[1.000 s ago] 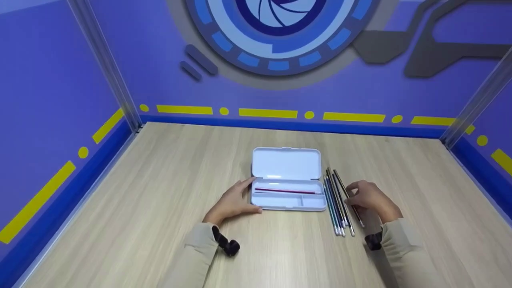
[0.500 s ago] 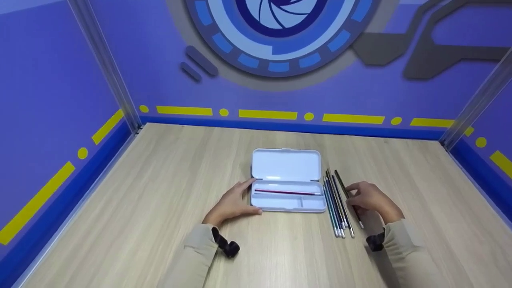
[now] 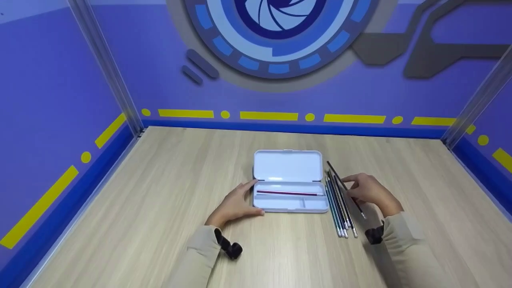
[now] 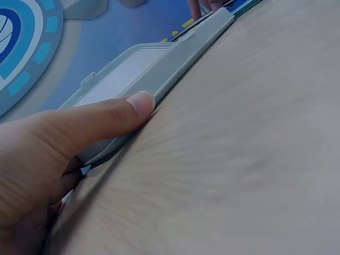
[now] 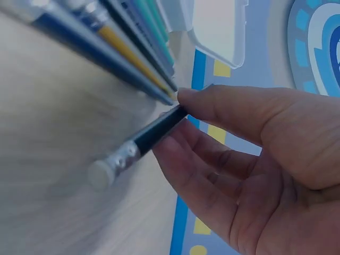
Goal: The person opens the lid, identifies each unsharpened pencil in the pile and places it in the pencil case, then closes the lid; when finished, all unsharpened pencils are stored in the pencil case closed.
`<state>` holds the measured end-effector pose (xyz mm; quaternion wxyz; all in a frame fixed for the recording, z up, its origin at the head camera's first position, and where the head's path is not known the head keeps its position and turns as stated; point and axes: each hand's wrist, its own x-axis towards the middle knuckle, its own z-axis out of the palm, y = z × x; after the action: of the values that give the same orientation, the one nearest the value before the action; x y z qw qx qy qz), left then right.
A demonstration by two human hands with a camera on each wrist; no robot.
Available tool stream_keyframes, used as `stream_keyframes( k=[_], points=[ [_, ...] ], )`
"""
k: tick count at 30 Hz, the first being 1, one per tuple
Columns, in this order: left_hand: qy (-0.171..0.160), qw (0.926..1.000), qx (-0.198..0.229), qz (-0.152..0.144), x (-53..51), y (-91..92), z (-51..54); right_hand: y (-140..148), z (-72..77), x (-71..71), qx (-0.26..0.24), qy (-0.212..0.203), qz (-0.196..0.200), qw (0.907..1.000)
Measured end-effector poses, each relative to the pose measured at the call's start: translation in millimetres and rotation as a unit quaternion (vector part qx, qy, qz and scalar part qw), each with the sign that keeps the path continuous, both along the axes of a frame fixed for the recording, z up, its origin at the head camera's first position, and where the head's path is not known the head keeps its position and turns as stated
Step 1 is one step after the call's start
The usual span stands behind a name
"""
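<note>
An opened white pencil case (image 3: 288, 166) lies on the table with its lid folded back. One dark red pencil (image 3: 288, 193) rests in its long rear compartment. My left hand (image 3: 235, 205) holds the case's left end, thumb against the front edge and fingers at the far side; the left wrist view shows the thumb (image 4: 119, 114) on the rim. Between thumb and fingertips, my right hand (image 3: 372, 194) pinches a dark pencil (image 5: 159, 127), tilted, its white eraser end toward me. Several other pencils (image 3: 340, 212) lie side by side just right of the case.
The wooden table (image 3: 180, 168) is bounded by a blue back wall (image 3: 160, 92) and side panels with metal corner posts. Black wrist straps (image 3: 230, 246) sit at both sleeves. Two small compartments occupy the case's front half.
My right hand has lifted the dark pencil from beside the others, its far end now raised and shifted left. My left hand stays on the case.
</note>
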<state>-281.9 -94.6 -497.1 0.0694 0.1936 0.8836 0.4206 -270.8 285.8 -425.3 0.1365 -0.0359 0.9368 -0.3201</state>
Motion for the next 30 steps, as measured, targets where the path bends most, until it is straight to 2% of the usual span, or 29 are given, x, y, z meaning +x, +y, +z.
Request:
stream_keyframes(
  k=[10,17,24,30],
  points=[
    [-0.008,1.0,0.004,0.0,0.6,3.1,-0.6,-9,2.7,-6.7,-0.021,0.062,-0.002,0.9979],
    [-0.008,0.9999,0.006,0.005,0.7,1.9,-0.4,-19,10.7,-11.0,-0.03,0.109,-0.003,0.9936],
    [-0.014,0.9999,-0.001,0.006,2.4,1.7,-2.8,-34,10.4,-15.4,-0.013,0.146,0.026,0.9889],
    [-0.002,1.0,-0.004,-0.002,-0.8,-0.6,-1.1,-53,8.9,-20.7,-0.012,0.171,0.068,0.9829]
  ],
)
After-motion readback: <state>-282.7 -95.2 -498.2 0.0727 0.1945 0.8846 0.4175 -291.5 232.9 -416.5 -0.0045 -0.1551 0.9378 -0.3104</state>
